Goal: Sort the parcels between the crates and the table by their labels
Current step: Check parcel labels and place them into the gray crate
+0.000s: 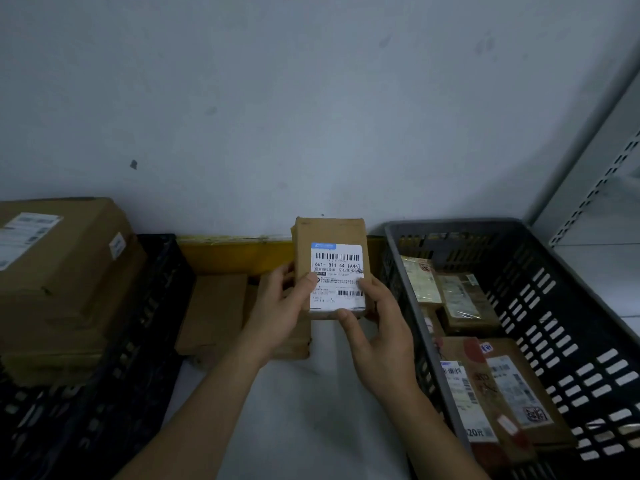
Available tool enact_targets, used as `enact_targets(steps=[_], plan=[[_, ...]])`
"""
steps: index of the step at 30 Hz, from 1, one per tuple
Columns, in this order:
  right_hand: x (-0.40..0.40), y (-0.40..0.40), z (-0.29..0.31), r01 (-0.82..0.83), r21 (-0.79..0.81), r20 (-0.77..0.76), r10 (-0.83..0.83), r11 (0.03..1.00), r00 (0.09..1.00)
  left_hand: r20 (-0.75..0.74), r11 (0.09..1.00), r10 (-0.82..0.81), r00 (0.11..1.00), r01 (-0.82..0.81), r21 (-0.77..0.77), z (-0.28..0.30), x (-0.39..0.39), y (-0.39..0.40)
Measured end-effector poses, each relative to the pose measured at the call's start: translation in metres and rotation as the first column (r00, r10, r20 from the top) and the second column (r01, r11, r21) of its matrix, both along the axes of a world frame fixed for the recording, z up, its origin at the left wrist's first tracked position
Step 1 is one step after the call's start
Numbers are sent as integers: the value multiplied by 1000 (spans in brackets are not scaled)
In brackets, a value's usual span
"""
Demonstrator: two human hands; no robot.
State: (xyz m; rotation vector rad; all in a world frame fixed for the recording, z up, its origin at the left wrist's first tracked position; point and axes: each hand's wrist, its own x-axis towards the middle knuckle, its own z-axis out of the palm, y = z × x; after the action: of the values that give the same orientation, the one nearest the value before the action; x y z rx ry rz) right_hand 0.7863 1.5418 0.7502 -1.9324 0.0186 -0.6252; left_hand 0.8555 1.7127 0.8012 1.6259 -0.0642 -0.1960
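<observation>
A person holds a small brown cardboard parcel [330, 268] up in both hands above the white counter [304, 410], its white shipping label [337, 277] turned toward the camera for reading. The left hand [277, 313] grips the parcel's lower left edge, thumb pressed on the label's margin; the right hand [377, 337] cups the lower right corner, thumb on the label's right side and a fingertip curled under the bottom edge.

The parcel stands upright, its long axis running near vertical with a slight lean, top end toward the pale wall [311, 98] and the label face tipped back at the viewer. It hangs clear of the counter, between a black slatted plastic crate [152, 306] on the left, piled with large brown cartons [65, 278], and a grey slatted plastic crate [540, 306] on the right, where several flat labelled parcels [485, 386] lie. More flat cardboard packets [214, 313] rest on the counter behind the hands.

Judging by its taped, slightly dented cardboard, the parcel looks light and fairly stiff (its contents cannot be told), with a surface that should not slip. A hold on the two long side edges, low down as here, seems secure and keeps the printed code uncovered; squeezing the broad faces might crush them.
</observation>
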Motion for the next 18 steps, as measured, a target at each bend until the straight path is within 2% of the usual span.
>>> enact_targets(steps=[5,10,13,18], plan=[[-7,-4,11,25,-53,44,-23,998,999,-33,999,-29,999,28,-19,2,-1,-3],[-31,-20,28,140,-160,2,-142,977,990,-23,980,-196,980,195,-29,9,-1,-29],[-50,-39,35,248,-225,-37,-263,942,964,0,958,-288,958,288,17,12,-5,-63],[-73,-82,45,466,-322,-82,-515,824,853,126,911,-405,905,388,141,18,-26,-131]])
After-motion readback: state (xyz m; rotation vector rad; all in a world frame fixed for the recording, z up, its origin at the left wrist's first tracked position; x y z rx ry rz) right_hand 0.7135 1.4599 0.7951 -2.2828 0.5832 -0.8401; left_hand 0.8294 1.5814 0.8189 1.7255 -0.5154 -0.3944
